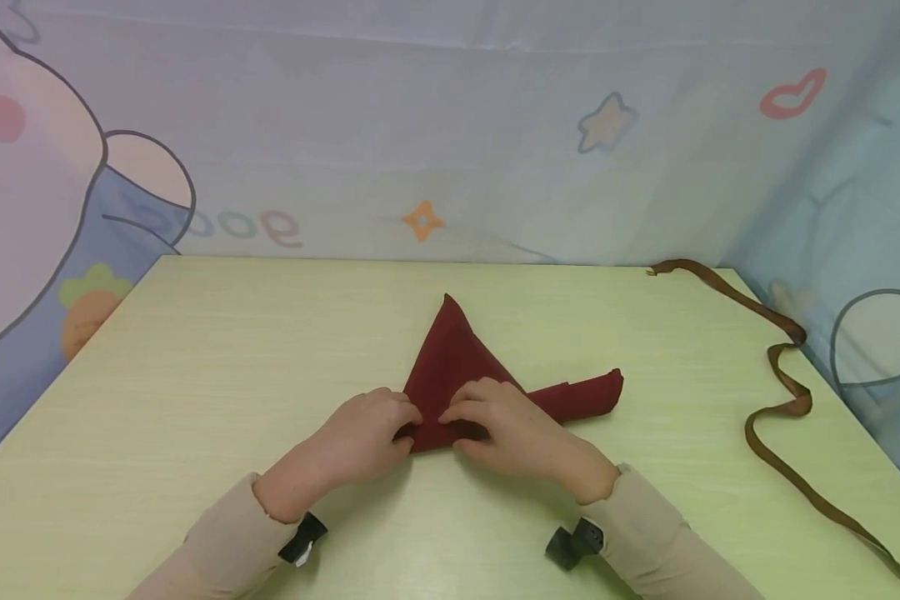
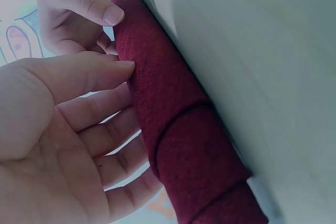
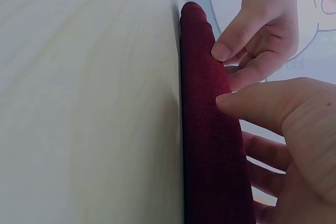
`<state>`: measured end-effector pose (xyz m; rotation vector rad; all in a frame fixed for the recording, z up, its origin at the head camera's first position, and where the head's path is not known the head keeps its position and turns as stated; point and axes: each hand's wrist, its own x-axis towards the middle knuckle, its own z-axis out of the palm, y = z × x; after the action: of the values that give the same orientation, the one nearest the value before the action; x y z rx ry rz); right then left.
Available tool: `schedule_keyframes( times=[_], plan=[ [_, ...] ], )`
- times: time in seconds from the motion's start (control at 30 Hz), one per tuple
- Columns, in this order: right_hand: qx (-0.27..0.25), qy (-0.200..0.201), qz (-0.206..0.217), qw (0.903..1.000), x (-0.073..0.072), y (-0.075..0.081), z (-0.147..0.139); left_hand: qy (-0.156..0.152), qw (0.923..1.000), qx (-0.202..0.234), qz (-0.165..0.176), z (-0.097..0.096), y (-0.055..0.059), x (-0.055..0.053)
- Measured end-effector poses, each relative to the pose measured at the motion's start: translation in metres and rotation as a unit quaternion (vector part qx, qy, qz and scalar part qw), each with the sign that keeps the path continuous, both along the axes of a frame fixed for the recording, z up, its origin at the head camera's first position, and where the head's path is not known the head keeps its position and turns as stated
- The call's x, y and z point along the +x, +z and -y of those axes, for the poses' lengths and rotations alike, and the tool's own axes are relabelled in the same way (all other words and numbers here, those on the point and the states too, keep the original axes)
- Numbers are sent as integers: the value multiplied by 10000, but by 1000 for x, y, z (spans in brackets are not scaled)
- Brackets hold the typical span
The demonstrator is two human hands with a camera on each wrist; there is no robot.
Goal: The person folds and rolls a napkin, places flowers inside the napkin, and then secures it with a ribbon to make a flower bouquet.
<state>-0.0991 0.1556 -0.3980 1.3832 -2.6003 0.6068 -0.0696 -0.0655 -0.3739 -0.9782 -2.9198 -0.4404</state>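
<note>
Pale table [image 1: 270,350]; partly rolled red cloth [image 1: 450,358]

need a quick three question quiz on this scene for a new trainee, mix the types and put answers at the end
1. True or false: in the head view, the brown ribbon lies to the right of the dark red cloth.
2. The cloth's pointed tip faces: a) the table's near edge; b) the table's far edge; c) the ribbon.
3. What do the left hand and right hand both hold?

Key: 1. True. 2. b. 3. The cloth.
</note>
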Motion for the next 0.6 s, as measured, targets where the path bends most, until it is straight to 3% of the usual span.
schedule_keyframes(
  times=[0.6],
  plan=[
    [109,-89,-121,9998,-2,-3,-1,3,9999,134,-5,0,-2,-2]
  ],
)
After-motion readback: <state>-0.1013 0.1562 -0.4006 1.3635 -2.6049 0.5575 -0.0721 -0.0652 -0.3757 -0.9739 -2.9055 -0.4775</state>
